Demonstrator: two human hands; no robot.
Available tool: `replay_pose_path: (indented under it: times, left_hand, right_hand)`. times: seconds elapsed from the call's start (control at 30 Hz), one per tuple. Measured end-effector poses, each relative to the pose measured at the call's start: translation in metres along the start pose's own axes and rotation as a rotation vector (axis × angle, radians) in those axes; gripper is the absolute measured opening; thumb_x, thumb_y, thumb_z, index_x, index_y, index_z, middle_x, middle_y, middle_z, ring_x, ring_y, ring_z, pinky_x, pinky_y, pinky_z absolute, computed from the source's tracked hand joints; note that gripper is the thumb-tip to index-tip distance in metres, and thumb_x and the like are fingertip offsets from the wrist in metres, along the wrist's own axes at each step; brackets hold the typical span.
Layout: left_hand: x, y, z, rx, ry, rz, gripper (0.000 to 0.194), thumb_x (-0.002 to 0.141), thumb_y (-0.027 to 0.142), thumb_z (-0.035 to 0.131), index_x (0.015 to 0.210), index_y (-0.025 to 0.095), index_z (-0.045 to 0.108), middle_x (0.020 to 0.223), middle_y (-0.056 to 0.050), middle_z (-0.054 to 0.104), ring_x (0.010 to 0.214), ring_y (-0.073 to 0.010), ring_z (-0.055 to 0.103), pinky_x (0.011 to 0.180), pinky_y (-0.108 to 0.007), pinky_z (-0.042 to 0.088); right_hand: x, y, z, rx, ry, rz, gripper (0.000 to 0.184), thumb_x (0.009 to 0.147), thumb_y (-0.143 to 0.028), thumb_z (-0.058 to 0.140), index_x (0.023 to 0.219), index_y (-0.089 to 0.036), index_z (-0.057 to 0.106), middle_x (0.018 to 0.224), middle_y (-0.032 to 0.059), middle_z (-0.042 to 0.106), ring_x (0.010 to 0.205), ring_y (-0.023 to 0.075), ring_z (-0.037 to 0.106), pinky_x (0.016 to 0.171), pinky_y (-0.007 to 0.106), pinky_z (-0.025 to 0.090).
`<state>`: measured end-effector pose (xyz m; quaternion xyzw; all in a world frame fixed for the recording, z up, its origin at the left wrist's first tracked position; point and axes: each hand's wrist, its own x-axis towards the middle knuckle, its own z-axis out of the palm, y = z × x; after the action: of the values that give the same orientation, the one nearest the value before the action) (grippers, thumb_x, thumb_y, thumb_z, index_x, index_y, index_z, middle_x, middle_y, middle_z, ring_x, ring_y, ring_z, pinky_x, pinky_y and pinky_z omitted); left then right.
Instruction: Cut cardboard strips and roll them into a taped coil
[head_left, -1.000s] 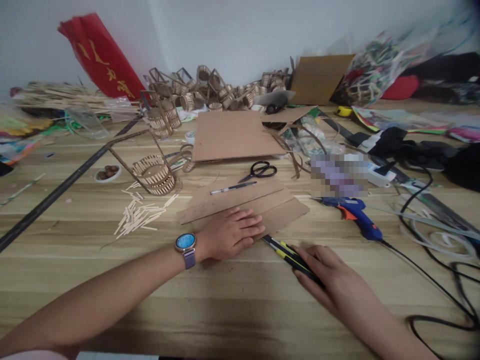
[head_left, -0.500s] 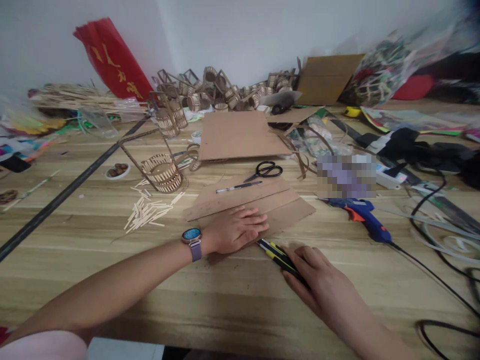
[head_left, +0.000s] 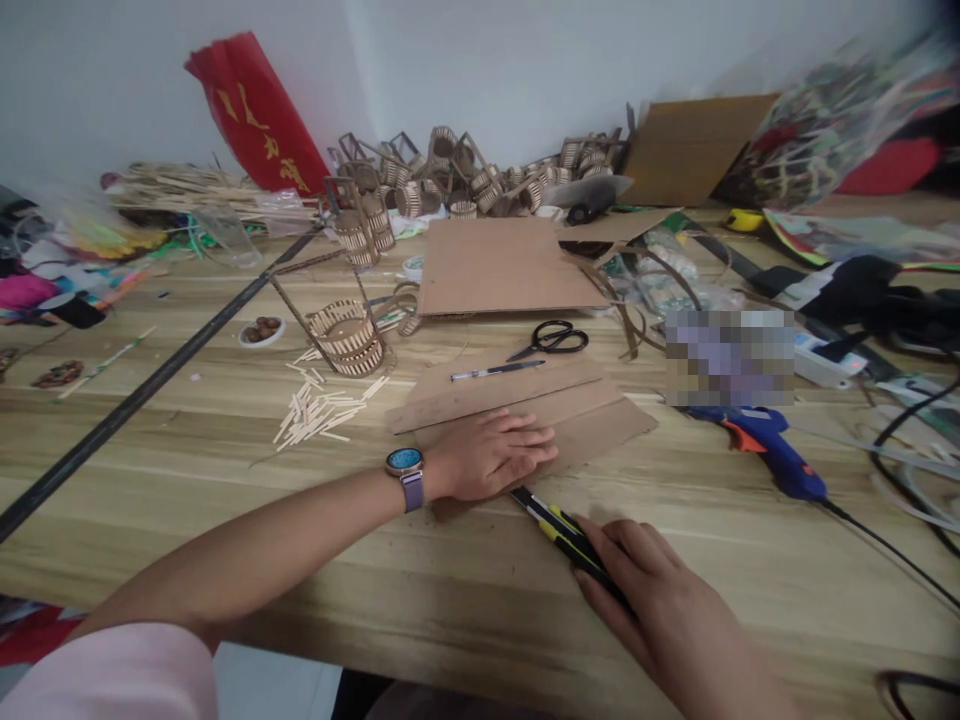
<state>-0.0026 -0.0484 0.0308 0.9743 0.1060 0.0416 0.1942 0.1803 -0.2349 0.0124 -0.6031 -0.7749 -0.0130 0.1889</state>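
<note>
Centre of frame: a utility knife [head_left: 564, 537] points diagonally up-left, its handle gripped by the right hand's [head_left: 645, 575] fingers. The left hand [head_left: 491, 455], fingers extended and slightly spread, presses cardboard [head_left: 600, 425] to the bench [head_left: 450, 600]. Centre-left, a small white bowl [head_left: 262, 332] contains brown nuts [head_left: 262, 328].

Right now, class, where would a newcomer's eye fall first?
Probably on the bright red, gold-lettered piece leaning at the back left. Next, in front, the left hand spread on cardboard and the right hand gripping a black-and-yellow cutter at its near edge.
</note>
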Motion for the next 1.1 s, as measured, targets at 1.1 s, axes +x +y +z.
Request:
replay_pose_path:
  times: [1.1]
  left_hand:
    - [-0.001,-0.010,-0.023,-0.524,0.067,-0.163,0.058,0.105,0.035,0.010,0.130,0.017,0.059,0.140,-0.004,0.058,0.131,-0.0134,0.051,0.115,-0.030,0.032]
  right_hand:
    - [-0.009,-0.004,-0.006,0.018,-0.052,-0.002,0.037,0.095,-0.036,0.049,0.128,-0.022,0.057,0.101,0.0089,0.067,0.090,0.0225,0.070,0.072,0.032,0.063]
